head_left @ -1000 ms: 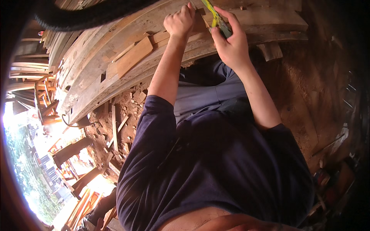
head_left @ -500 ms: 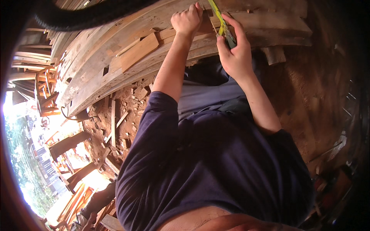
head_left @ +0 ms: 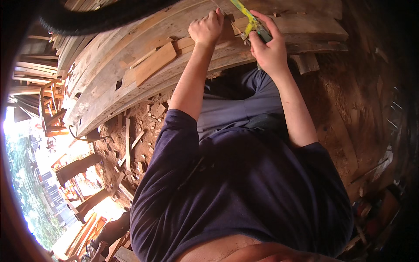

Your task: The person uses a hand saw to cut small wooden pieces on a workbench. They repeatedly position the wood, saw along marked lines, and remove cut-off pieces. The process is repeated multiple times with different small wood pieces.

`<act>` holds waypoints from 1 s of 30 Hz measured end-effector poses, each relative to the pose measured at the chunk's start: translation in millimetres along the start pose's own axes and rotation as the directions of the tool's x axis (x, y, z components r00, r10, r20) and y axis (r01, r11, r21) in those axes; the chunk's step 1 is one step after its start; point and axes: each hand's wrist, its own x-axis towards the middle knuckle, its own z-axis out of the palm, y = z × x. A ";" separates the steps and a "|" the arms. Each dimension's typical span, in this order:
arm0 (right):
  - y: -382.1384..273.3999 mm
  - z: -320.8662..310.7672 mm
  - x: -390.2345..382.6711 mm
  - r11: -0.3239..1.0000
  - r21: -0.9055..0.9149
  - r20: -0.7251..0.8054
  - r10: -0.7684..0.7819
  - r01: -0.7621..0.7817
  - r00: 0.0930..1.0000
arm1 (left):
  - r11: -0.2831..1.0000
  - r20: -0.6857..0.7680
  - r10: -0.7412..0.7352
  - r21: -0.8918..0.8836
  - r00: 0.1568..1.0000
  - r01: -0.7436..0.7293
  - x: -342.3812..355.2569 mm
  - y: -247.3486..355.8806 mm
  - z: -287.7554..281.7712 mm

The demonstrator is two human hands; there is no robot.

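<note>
At the top of the head view, my left hand [head_left: 205, 28] is closed in a fist over the weathered boards [head_left: 100, 74], with whatever it grips hidden or too thin to make out. My right hand [head_left: 271, 54], just right of it, holds a yellow tape measure with a dark case [head_left: 257, 28]; its yellow strip runs up and left out of the picture, its tip out of sight. A loose flat board [head_left: 155, 63] lies on the stacked planks left of my hands. A short wooden block [head_left: 305, 63] juts below the planks on the right.
Scattered offcuts [head_left: 128, 144] cover the dirt floor [head_left: 331, 109] around my legs [head_left: 242, 102]. Orange wooden frames [head_left: 52, 107] and piled planks stand at the left, before a bright opening [head_left: 30, 174]. A dark curved thing [head_left: 78, 19] crosses the upper left corner.
Both hands stay on what they held. The whole view shifts slightly back and forth; my right hand's thumb now sits a little differently on the dark case.
</note>
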 end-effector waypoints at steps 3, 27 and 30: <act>2.3 19.1 12.5 0.956 -0.187 -0.062 -0.240 0.224 0.969 | 1.000 -0.022 0.008 -0.024 1.000 -0.008 -4.9 2.4 -2.1; -6.4 10.6 -12.0 0.971 -0.210 0.005 -0.112 0.111 0.994 | 0.997 0.144 -0.070 0.024 0.987 0.067 4.5 3.3 5.6; -0.1 12.7 5.6 0.983 -0.129 -0.012 -0.134 0.131 0.991 | 0.999 0.042 -0.014 -0.046 0.999 0.016 -1.6 3.7 4.1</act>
